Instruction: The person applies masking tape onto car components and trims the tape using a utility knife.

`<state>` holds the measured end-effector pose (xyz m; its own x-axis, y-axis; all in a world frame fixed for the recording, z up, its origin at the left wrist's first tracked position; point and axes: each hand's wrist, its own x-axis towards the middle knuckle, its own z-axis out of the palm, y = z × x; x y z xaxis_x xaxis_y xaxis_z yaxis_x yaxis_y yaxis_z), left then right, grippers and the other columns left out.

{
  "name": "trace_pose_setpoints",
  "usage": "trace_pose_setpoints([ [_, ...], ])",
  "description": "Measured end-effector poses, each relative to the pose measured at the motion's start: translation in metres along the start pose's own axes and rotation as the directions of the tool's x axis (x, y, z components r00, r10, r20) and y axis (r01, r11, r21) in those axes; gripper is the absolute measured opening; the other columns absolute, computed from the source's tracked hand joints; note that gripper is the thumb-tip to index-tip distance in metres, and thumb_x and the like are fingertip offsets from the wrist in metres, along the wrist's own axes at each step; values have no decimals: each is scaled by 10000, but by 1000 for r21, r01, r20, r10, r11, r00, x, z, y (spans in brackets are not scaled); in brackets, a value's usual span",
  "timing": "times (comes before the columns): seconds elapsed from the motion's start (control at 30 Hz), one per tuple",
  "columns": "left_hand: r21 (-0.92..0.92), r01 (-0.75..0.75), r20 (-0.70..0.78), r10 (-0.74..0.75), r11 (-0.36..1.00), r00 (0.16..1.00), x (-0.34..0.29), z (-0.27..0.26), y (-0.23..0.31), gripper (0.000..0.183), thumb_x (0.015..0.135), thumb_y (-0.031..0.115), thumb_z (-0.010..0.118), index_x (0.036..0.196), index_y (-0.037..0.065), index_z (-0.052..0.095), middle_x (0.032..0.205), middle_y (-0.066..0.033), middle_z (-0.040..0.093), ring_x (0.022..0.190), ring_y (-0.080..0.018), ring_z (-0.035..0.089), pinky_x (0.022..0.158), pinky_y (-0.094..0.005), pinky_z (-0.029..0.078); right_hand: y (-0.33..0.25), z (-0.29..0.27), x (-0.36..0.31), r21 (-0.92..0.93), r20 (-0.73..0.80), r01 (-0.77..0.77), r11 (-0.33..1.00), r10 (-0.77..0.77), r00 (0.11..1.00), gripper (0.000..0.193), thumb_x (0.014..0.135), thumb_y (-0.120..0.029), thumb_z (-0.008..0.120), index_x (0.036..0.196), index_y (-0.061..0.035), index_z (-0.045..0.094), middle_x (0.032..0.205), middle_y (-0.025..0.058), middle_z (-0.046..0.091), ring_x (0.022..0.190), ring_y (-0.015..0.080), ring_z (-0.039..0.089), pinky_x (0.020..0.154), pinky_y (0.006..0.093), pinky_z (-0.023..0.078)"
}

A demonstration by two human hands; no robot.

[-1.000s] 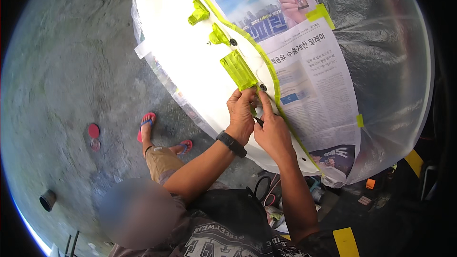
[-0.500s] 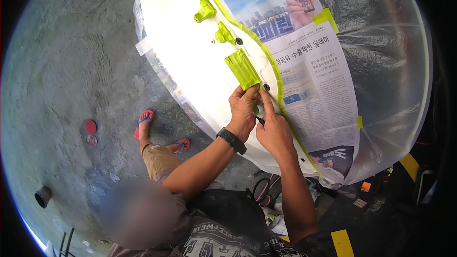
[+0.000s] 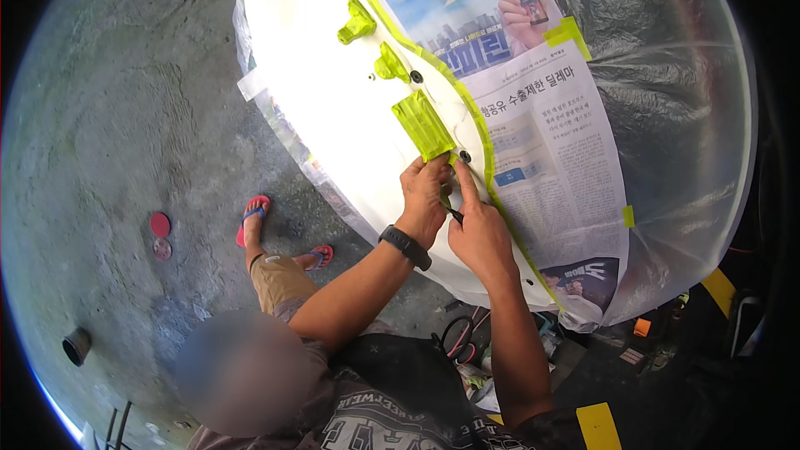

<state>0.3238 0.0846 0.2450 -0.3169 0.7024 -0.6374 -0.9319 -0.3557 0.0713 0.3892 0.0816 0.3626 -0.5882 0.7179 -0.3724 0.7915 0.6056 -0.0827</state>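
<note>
A large white curved panel (image 3: 333, 104) lies in front of me, with yellow-green masking tape over several fittings. My left hand (image 3: 423, 197), a black watch on its wrist, pinches the masking tape (image 3: 426, 127) at the near corner of a rectangular taped patch. Just right of it, my right hand (image 3: 481, 233) grips a slim black tool (image 3: 456, 215), its kind mostly hidden in the fingers. The right index finger reaches forward to the panel, close to a black round plug (image 3: 465, 157). A loose bit of green tape shows between the hands.
Taped newspaper (image 3: 550, 150) and clear plastic sheeting (image 3: 675, 117) cover the panel's right side. Legs in tan shorts (image 3: 281, 281) and flip-flops stand on the concrete floor (image 3: 142, 142). A dark cup-like thing (image 3: 76, 347) lies at left; cables and clutter fill the lower right.
The hands stay almost in place at the taped patch's near corner. The panel has shifted very slightly in view, and the black tool has tilted a little.
</note>
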Motion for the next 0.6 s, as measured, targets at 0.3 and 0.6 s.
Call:
trace_pose_setpoints([
  [0.3, 41, 17, -2, -17, 999, 1000, 2, -2, 3, 102, 910, 108, 724, 864, 93, 634, 701, 38, 567, 576, -68, 515, 504, -256, 411, 0, -1, 0, 16, 2, -1, 1000, 1, 1000, 878, 835, 22, 590, 1617, -158, 235, 756, 213, 674, 736, 421, 680, 686, 533, 506],
  [0.6, 180, 90, -140, -65, 979, 988, -5, -1, 8, 122, 896, 141, 709, 915, 113, 592, 821, 6, 590, 626, -92, 508, 540, -263, 401, -2, -7, 0, 52, 40, -30, 998, 28, 999, 876, 831, 11, 612, 1608, -167, 250, 841, 232, 692, 801, 433, 692, 719, 534, 527],
])
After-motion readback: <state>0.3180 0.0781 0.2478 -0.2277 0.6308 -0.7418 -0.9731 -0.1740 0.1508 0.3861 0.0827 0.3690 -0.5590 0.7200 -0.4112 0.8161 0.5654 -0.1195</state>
